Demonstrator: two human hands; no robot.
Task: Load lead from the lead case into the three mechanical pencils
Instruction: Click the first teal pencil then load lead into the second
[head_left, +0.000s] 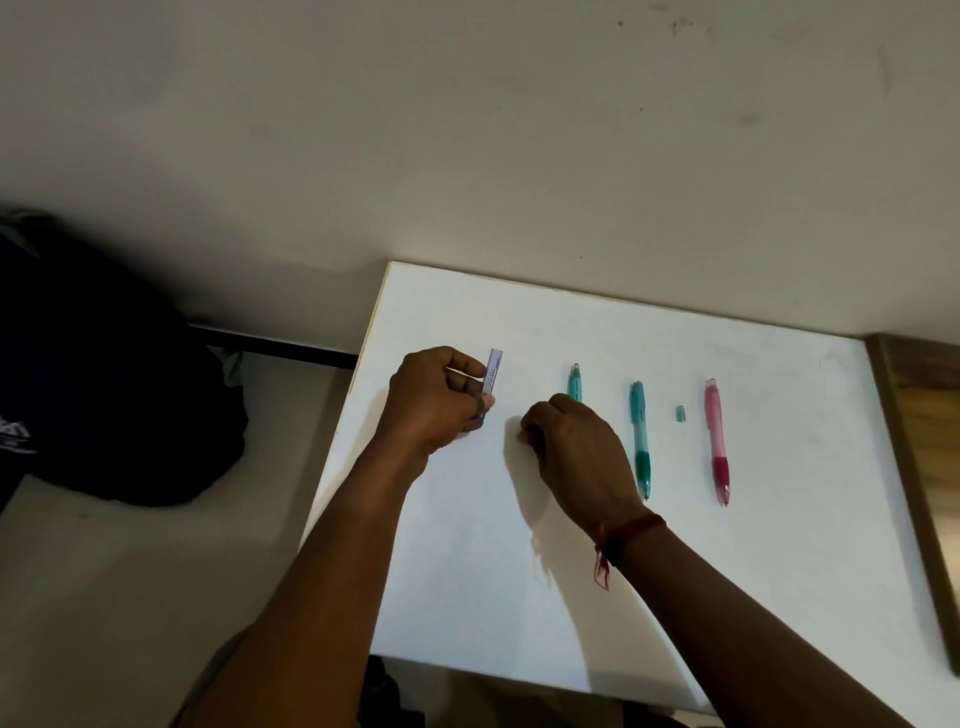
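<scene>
A white table (779, 571) is seen from above, with its far edge set against a pale wall (467, 130). Near the far left corner, the lead case (492, 371) is held above the surface by the left hand (431, 400); it is pinched at its lower end between the thumb and the curled fingers, and its upper end stands clear of the hand, pointing towards the far edge. Just to the right, the right hand (576, 452) is held low over the table with its fingers curled under and its knuckles turned up; whether anything is pinched in it cannot be told, as the fingertips are hidden. A red thread band (631, 532) is worn on the right wrist. Three mechanical pencils are laid in a row towards the far right part of the table, well apart, each roughly square to the far edge. The light teal pencil (574, 382) is mostly hidden behind the right hand, so that only its far end is seen. The teal pencil with the green grip (640, 436) lies to its right, tip towards the near edge. A small teal cap (681, 413) lies between that one and the pink pencil (717, 441), touching neither. A wooden surface (919, 395) is seen beyond the right edge, and a dark bag (104, 389) beyond the left edge.
</scene>
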